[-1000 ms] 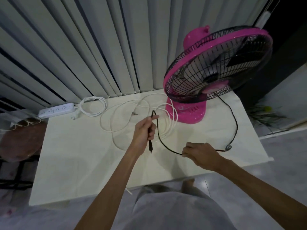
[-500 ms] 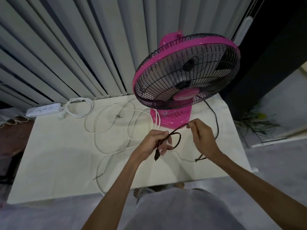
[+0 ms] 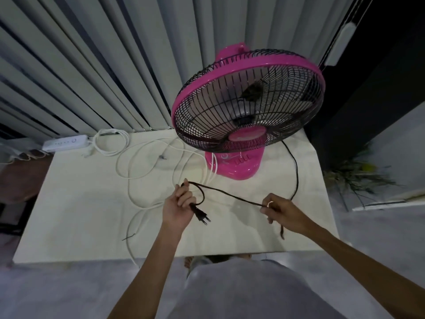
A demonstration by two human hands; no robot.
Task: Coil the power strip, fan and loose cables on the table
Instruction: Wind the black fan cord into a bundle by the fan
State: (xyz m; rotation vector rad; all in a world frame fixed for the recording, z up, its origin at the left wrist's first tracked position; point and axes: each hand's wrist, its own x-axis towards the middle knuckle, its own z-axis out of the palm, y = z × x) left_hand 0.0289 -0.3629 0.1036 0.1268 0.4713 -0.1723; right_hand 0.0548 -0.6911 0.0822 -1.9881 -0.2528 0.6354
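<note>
From the head camera, you are working on the fan's black cord (image 3: 232,195), with the first loop just formed. Your left hand (image 3: 179,209) is closing around a small loop near the plug (image 3: 202,215), which is hanging just below your fingers above the table (image 3: 76,217). Your right hand (image 3: 281,211) is pinching the cord further along, stretching the span between your hands nearly taut; beyond it the cord is curving back to the pink fan (image 3: 241,120). The next move, I judge, is calling for you to carry that span over to the left hand as a second loop, keeping it the same size. The white cables (image 3: 147,165) and the power strip (image 3: 65,142) are lying untouched at the table's far left.

Compared with half a second ago, your hands are spreading well apart, where they were nearly meeting in front of the fan's base.
</note>
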